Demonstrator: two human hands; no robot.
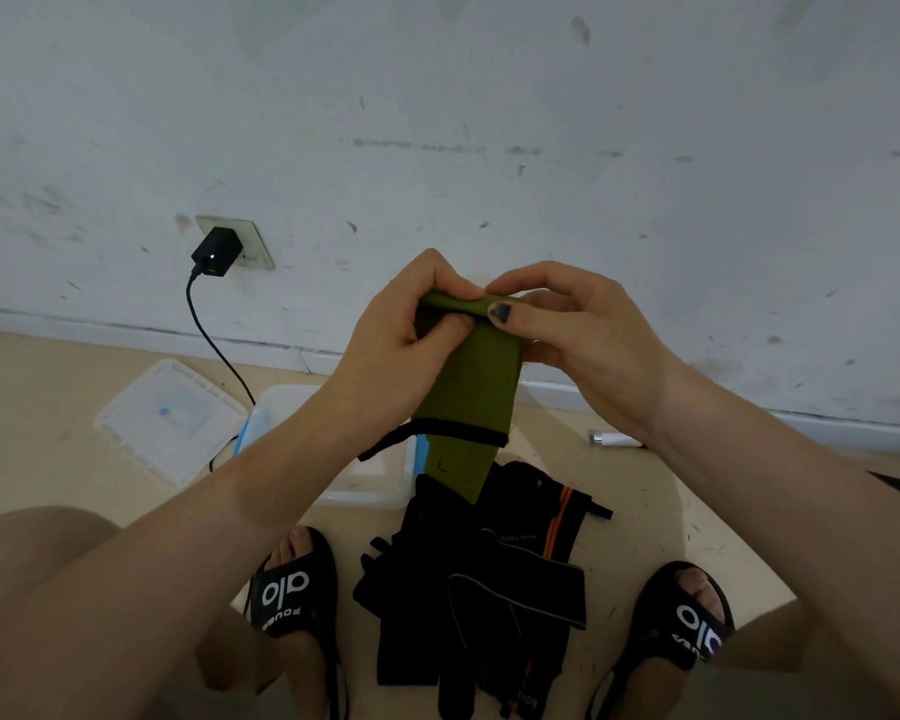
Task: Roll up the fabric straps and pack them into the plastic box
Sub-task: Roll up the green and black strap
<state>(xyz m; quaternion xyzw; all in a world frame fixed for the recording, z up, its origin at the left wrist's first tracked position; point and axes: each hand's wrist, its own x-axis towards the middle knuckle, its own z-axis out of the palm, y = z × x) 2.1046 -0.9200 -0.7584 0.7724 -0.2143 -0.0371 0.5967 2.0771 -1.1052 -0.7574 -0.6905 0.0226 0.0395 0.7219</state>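
Fingers (458,324) of the left hand (391,330) and right hand (578,324) are pinching the green strap's (474,387) rolled top edge at frame centre, above the plastic box (281,423)

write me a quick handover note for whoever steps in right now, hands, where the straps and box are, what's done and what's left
Left hand: pinches the rolled top end of the green strap.
Right hand: pinches the same roll from the other side.
Green strap: held in the air, only its top end rolled, the rest hanging flat.
Black straps: loose pile on the floor between the feet, unrolled.
Plastic box: open on the floor behind the left forearm; its contents are hidden. Lid lies to its left.
Done: roll started.
Left: finish rolling green, box it, then the black ones.
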